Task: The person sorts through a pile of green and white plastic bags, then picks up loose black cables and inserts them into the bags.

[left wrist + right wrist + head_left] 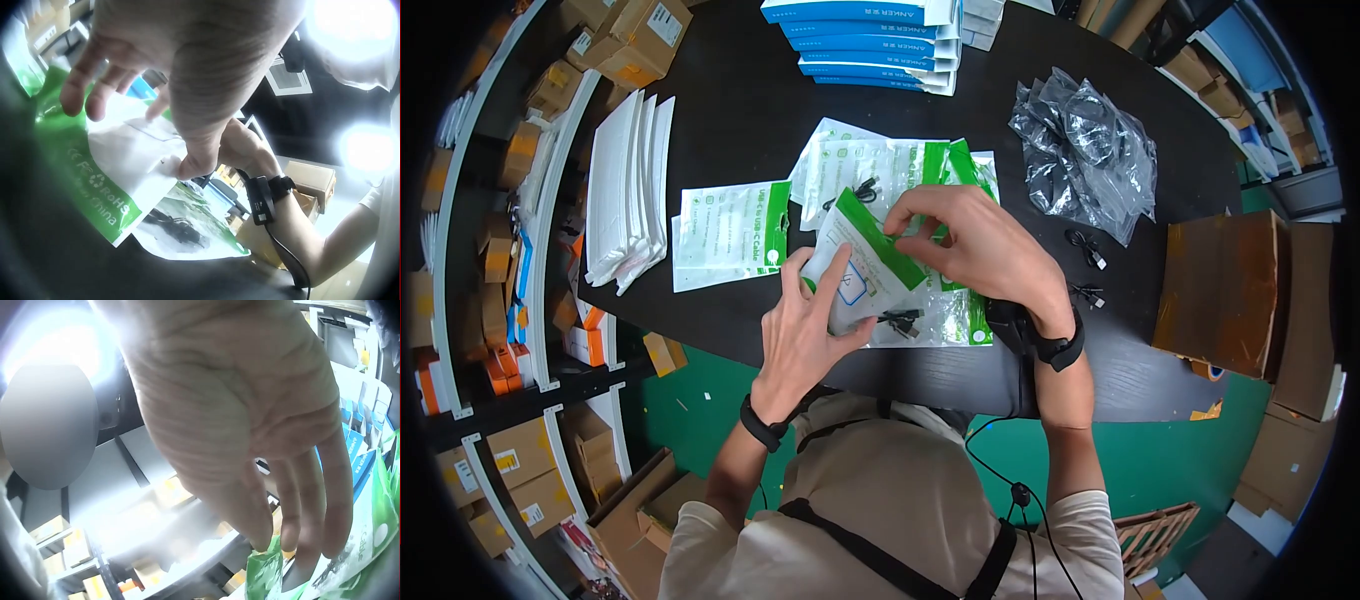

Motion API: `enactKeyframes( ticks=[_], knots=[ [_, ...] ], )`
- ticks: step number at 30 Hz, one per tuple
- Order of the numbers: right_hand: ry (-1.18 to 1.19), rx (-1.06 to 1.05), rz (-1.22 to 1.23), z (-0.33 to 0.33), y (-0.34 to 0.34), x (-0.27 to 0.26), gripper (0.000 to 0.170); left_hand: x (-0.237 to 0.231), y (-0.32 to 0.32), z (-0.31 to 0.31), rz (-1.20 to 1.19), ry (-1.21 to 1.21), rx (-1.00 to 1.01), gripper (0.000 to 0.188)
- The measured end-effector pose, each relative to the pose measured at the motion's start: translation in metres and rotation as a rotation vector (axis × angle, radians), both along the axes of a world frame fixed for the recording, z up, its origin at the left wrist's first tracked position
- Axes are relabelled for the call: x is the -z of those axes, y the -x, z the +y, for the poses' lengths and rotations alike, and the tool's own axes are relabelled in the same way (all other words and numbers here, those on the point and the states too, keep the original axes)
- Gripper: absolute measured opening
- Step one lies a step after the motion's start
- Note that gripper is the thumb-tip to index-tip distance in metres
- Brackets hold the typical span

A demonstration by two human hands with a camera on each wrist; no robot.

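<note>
Two hands, apart, share one printed pouch (862, 275) between them in the head view: the left hand (800, 325) grips its near left side, the right hand (990, 245) pinches its green far right edge. Left wrist view: palm and fingers hide part of it. Right wrist view: frame cuts off the pinched green end.
</note>
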State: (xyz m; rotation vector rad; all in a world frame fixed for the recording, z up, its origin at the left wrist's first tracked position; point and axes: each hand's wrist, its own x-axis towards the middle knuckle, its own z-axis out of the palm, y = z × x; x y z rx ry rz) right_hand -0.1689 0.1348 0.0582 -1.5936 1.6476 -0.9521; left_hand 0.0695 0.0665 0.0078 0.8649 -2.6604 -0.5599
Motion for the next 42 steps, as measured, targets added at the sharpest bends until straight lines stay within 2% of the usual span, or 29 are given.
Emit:
enactKeyframes(
  ticks=[7, 11, 14, 18, 19, 22, 26, 30, 33, 34, 37, 38, 41, 42],
  knots=[
    [-0.012, 0.001, 0.045, -0.001, 0.001, 0.003, 0.015, -0.003, 0.004, -0.001, 0.007, 0.023, 0.003, 0.083],
    [0.040, -0.071, 0.070, -0.003, 0.004, 0.010, 0.018, -0.007, 0.008, -0.002, 0.003, 0.052, 0.013, 0.081],
    [-0.198, -0.080, -0.143, -0.007, 0.005, 0.000, 0.021, -0.009, 0.010, -0.004, 0.033, 0.096, 0.016, 0.080],
    [-0.233, -0.041, -0.193, -0.008, 0.008, 0.008, 0.017, -0.010, 0.010, -0.005, 0.077, 0.101, 0.037, 0.077],
    [-0.226, -0.036, -0.186, -0.008, 0.010, 0.008, 0.017, -0.010, 0.011, -0.005, 0.071, 0.094, 0.039, 0.077],
    [-0.254, -0.192, -0.017, -0.012, 0.013, 0.008, 0.014, -0.012, 0.012, -0.004, 0.065, 0.084, 0.033, 0.076],
    [-0.106, -0.180, -0.113, -0.014, 0.004, 0.027, 0.009, -0.017, 0.012, -0.005, 0.081, 0.086, 0.049, 0.075],
    [-0.125, -0.112, -0.086, -0.011, 0.009, 0.027, 0.013, -0.021, 0.012, -0.011, 0.108, 0.119, 0.104, 0.076],
    [-0.041, -0.013, -0.175, -0.007, 0.022, 0.033, 0.018, -0.033, 0.008, -0.026, 0.290, 0.342, -0.031, 0.071],
    [0.000, 0.032, -0.225, -0.006, 0.025, 0.034, 0.020, -0.030, 0.008, -0.030, 0.290, 0.344, -0.037, 0.071],
    [0.002, 0.106, -0.286, -0.003, 0.029, 0.035, 0.021, -0.024, 0.013, -0.043, 0.600, -0.040, -0.174, 0.057],
    [0.001, 0.149, -0.315, -0.002, 0.030, 0.035, 0.022, -0.024, 0.013, -0.045, 0.600, -0.041, -0.173, 0.057],
    [0.101, 0.185, -0.369, -0.001, 0.024, 0.029, 0.017, -0.044, 0.016, -0.047, 0.851, -0.942, -0.225, 0.038],
    [0.152, 0.198, -0.393, -0.002, 0.023, 0.027, 0.015, -0.047, 0.017, -0.048, 0.854, -0.943, -0.226, 0.038]
  ],
)
